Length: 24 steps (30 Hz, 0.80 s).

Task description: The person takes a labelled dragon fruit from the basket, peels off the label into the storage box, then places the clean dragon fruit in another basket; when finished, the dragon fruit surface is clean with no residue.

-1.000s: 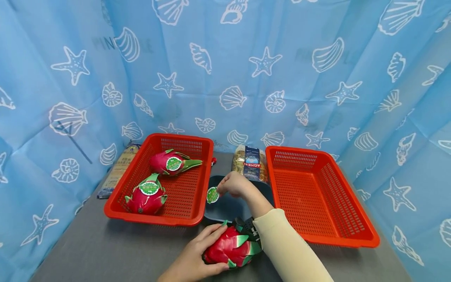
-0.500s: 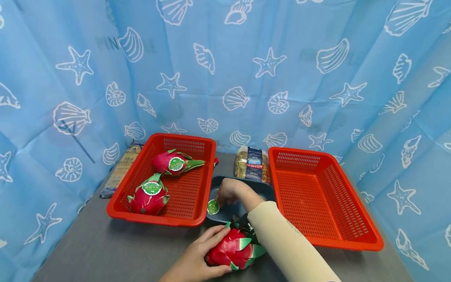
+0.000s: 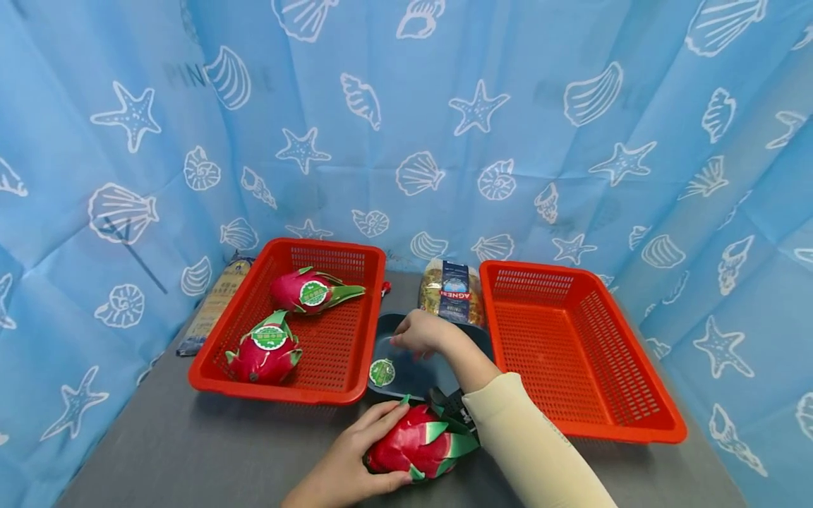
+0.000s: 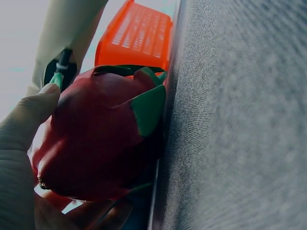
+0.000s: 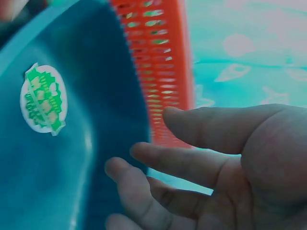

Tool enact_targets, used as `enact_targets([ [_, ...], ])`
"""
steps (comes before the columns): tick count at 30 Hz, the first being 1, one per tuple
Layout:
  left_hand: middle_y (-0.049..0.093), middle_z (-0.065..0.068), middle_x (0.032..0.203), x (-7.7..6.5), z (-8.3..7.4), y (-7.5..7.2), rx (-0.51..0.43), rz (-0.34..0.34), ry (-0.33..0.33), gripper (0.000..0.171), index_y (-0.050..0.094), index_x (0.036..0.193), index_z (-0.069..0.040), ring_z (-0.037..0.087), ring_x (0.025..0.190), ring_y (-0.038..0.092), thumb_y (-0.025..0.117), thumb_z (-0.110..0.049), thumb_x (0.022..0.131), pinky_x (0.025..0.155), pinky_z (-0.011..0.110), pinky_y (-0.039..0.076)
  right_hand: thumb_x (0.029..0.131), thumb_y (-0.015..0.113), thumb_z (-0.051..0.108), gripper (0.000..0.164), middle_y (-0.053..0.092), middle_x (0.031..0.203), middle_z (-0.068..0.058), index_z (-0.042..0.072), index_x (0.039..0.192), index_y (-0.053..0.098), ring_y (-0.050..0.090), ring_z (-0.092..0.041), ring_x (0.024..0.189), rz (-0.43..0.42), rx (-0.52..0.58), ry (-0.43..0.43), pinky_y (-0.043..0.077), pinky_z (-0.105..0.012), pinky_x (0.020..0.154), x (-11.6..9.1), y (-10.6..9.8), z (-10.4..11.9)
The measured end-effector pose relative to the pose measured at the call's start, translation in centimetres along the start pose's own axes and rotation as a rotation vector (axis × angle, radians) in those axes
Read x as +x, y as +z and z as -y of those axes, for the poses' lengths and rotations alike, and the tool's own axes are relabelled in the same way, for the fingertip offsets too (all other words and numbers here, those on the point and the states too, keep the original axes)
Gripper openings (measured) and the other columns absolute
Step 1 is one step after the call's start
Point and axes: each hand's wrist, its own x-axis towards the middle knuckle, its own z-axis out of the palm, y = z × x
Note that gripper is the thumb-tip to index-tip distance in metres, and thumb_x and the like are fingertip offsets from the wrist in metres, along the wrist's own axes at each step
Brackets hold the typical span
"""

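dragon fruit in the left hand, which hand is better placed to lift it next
The left hand, probably: it grips the dragon fruit, while the right hand, holding nothing, is at the dark tub.

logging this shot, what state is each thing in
Held dragon fruit: on its side, no sticker showing
Left grip: around that fruit
Right grip: fingers loose, holding nothing
Tub: upright
Loose sticker: printed side showing, inside tub
Nearer basket fruit: label on
Farther basket fruit: label on
Left basket: upright, those two inside
Right basket: upright, no fruit inside
Pasta bag: filled, seal unclear
Long packet: partly hidden, seal unclear
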Motion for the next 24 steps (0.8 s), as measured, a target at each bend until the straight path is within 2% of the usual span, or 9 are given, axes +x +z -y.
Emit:
enact_targets([
  [5,0.045,-0.004,0.151,-0.2,0.2,0.0,0.014,-0.013,0.033,0.081,0.046,0.156,-0.026,0.025,0.129,0.051,0.080,-0.051,0.086,0.094,0.033,0.054,0.101,0.067,0.026,0.032,0.073,0.112,-0.009,0.005,0.124,0.074,0.071,-0.024,0.082,-0.122,0.019,-0.069,0.059,-0.039,0.074,-2.5,0.1,0.2],
  [9,0.045,-0.001,0.151,-0.2,0.2,0.1,0.013,-0.005,0.048,0.085,0.045,0.157,-0.023,0.027,0.128,0.052,0.084,-0.045,0.085,0.092,0.031,0.055,0.101,0.067,0.029,0.032,0.073,0.116,-0.007,0.008,0.124,0.074,0.070,-0.021,0.094,-0.232,0.045,-0.114,0.058,-0.042,0.083,-4.5,0.4,0.1],
  [12,0.045,0.002,0.152,0.0,0.3,0.1,0.028,0.003,0.059,0.088,0.043,0.157,-0.021,0.028,0.127,0.052,0.086,-0.042,0.083,0.091,0.031,0.056,0.100,0.067,0.030,0.030,0.072,0.119,-0.003,0.012,0.123,0.075,0.068,-0.020,0.101,-0.326,0.059,-0.179,0.057,-0.043,0.085,-5.9,0.8,-0.2],
  [19,0.044,0.004,0.154,-0.1,0.4,0.1,0.031,0.022,0.053,0.086,0.043,0.157,-0.020,0.029,0.130,0.051,0.082,-0.048,0.086,0.090,0.029,0.055,0.097,0.073,0.025,0.026,0.068,0.114,0.004,0.018,0.121,0.075,0.057,-0.007,0.075,-0.523,0.005,-0.419,0.052,-0.030,0.067,-9.0,2.5,-0.8],
  [21,0.042,0.002,0.156,-0.1,0.5,0.1,0.018,0.018,0.062,0.086,0.043,0.157,-0.021,0.029,0.131,0.051,0.082,-0.048,0.086,0.092,0.029,0.055,0.096,0.075,0.025,0.026,0.067,0.114,0.007,0.019,0.121,0.076,0.056,-0.005,0.074,-0.585,-0.017,-0.471,0.053,-0.029,0.067,-9.8,3.0,-1.0],
  [24,0.040,0.001,0.158,0.0,0.7,0.1,0.006,0.007,0.088,0.085,0.043,0.157,-0.021,0.030,0.133,0.050,0.082,-0.047,0.086,0.093,0.030,0.054,0.094,0.078,0.022,0.025,0.066,0.112,0.012,0.021,0.119,0.076,0.058,-0.003,0.079,-0.681,-0.013,-0.527,0.055,-0.029,0.075,-11.0,3.4,-1.3],
])
